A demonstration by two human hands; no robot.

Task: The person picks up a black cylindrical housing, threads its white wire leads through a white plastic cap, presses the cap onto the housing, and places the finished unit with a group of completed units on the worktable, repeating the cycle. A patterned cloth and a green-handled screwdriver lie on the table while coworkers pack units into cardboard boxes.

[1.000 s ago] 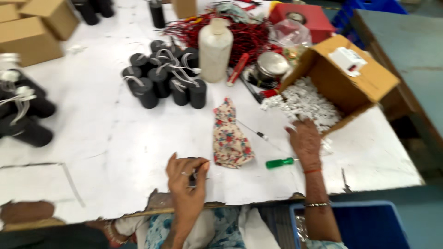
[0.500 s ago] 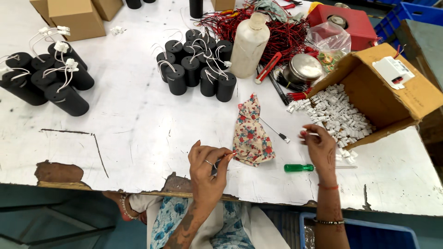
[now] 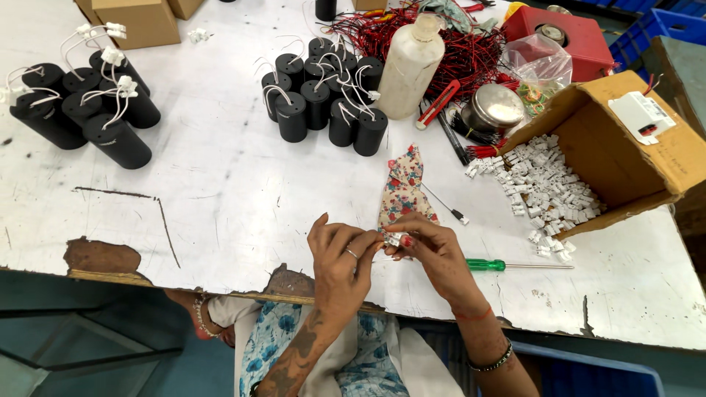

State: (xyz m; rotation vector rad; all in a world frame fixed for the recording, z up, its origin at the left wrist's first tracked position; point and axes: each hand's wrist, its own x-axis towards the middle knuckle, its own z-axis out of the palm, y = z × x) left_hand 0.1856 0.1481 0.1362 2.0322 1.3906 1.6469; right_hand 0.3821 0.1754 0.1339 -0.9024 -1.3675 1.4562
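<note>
Scratched white worktop (image 3: 220,184) fills the frame. Low at centre, our left hand (image 3: 340,259) and right hand (image 3: 434,254) meet, both pinching one small white connector (image 3: 392,240) between the fingertips. We judge it could slip from so fine a grip and drop off the near edge. The green screwdriver (image 3: 515,265), just right of our wrist, could roll if nudged.

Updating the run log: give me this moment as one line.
left hand: pinching white connector | right hand: pinching same connector | green screwdriver: on table, beside right hand | floral cloth: behind hands
</note>
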